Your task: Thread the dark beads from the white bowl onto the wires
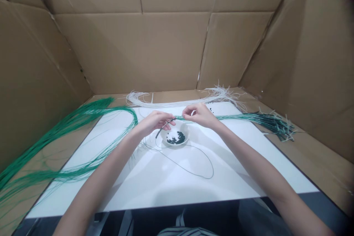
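Over the white bowl (186,141), my left hand (157,121) grips a thin green cord strung with a row of small black beads (163,128). The strung part slants down from its fingers. Just to the right, my right hand (201,114) pinches with thumb and forefinger near the tip of the cord; what lies between those fingertips is too small to make out. Loose black beads (178,138) lie in the bowl, mostly to its right side. The tail of the cord (212,167) loops across the white table in front of the bowl.
Green strands (69,125) spread over the left side, some onto the white table (177,191). White strands (171,104) lie along the back. At the right rests a bundle of dark green beaded strands (276,125). Cardboard walls (132,51) stand at the back and sides.
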